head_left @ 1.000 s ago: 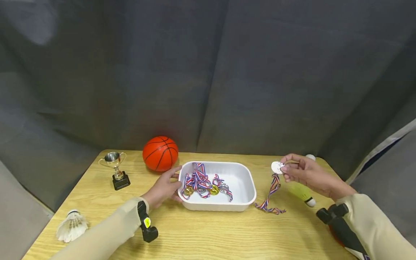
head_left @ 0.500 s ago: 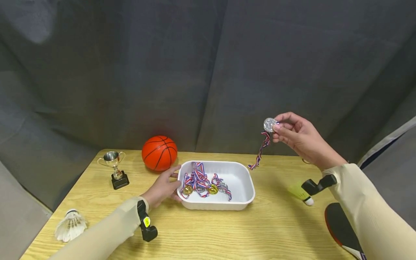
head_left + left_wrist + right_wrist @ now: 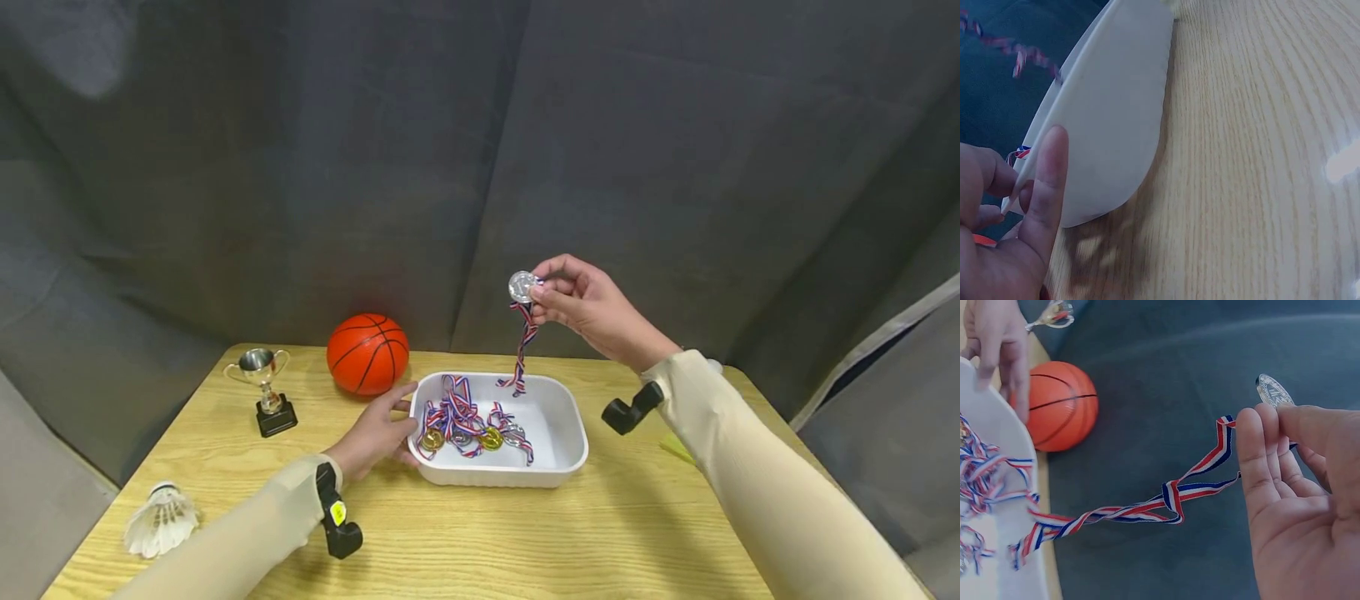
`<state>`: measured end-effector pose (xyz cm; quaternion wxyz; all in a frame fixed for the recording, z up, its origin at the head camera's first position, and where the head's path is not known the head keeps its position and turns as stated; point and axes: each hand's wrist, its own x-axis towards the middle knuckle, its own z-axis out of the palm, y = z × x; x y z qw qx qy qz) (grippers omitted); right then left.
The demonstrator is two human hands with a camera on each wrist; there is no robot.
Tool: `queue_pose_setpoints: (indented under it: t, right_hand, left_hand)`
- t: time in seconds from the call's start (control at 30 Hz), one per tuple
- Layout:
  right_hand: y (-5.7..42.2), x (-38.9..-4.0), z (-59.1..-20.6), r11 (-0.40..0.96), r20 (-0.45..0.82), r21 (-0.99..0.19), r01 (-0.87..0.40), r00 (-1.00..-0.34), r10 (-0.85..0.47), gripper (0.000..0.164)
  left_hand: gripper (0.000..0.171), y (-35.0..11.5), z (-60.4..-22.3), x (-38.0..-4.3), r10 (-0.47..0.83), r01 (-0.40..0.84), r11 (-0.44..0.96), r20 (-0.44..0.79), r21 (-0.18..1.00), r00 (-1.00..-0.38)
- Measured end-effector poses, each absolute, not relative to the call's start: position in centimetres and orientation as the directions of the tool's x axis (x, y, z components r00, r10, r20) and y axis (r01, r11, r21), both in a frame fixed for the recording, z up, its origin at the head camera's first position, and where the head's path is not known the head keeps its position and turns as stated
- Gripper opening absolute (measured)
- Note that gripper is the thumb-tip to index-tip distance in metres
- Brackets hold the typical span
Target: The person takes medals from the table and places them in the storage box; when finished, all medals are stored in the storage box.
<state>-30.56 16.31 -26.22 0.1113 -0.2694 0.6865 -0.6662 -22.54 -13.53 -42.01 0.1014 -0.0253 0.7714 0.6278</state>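
My right hand (image 3: 588,308) pinches a silver medal (image 3: 522,287) between thumb and fingertips, above the far side of a white plastic tub (image 3: 498,477). The medal's red, white and blue ribbon (image 3: 1135,509) hangs down, twisted, its lower end over the tub. My left hand (image 3: 378,433) holds the tub's left end; in the left wrist view the thumb lies along the outer wall and the fingers curl at the rim. Inside the tub, mostly to the left, lie several gold and silver medals (image 3: 491,438) with tangled striped ribbons.
An orange mini basketball (image 3: 368,354) stands behind the left hand. On the wooden table (image 3: 465,550) are a small trophy cup (image 3: 270,392) and a white shuttlecock (image 3: 162,521) at left. A yellow object (image 3: 677,448) shows partly behind the right forearm. Dark cloth (image 3: 420,167) hangs behind.
My right hand has lifted the silver medal from low at the right and carried it left over the tub, its ribbon rising off the table. The left hand has stayed at the tub.
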Motion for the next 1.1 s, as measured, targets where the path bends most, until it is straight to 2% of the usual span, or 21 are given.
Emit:
queue_pose_setpoints:
  t: [0.13,0.3,0.6,0.8,0.97,1.1]
  right_hand:
    - [14.6,-31.0,-27.8,0.015,0.154,-0.981,-0.191,-0.835,-0.529,0.017]
    - [14.1,-31.5,-30.1,0.139,0.072,-0.975,-0.176,-0.833,-0.549,0.021]
    - [17.1,-32.9,-33.8,0.354,-0.073,-0.924,-0.141,-0.847,-0.527,0.029]
    - [18.7,-33.6,-35.2,0.51,-0.187,-0.852,-0.115,-0.845,-0.502,0.027]
    - [18.9,-33.7,-36.2,0.619,-0.206,-0.755,-0.219,-0.816,-0.539,0.019]
    - [18.5,-33.4,-36.4,0.674,-0.209,-0.641,-0.368,-0.761,-0.614,0.015]
  left_hand:
    - [0.071,-13.4,-42.0,-22.5,0.093,-0.163,0.208,-0.185,0.964,-0.978]
    - [0.07,-13.2,-42.2,-22.6,0.092,-0.16,0.202,-0.181,0.966,-0.979]
    - [0.072,-13.3,-42.3,-22.6,0.093,-0.154,0.191,-0.174,0.969,-0.98]
    - [0.071,-13.2,-42.4,-22.6,0.085,-0.157,0.183,-0.175,0.97,-0.981]
    - [0.071,-13.2,-42.5,-22.6,0.091,-0.152,0.172,-0.169,0.973,-0.981]
    - [0.072,-13.3,-42.4,-22.6,0.09,-0.15,0.168,-0.167,0.974,-0.982]
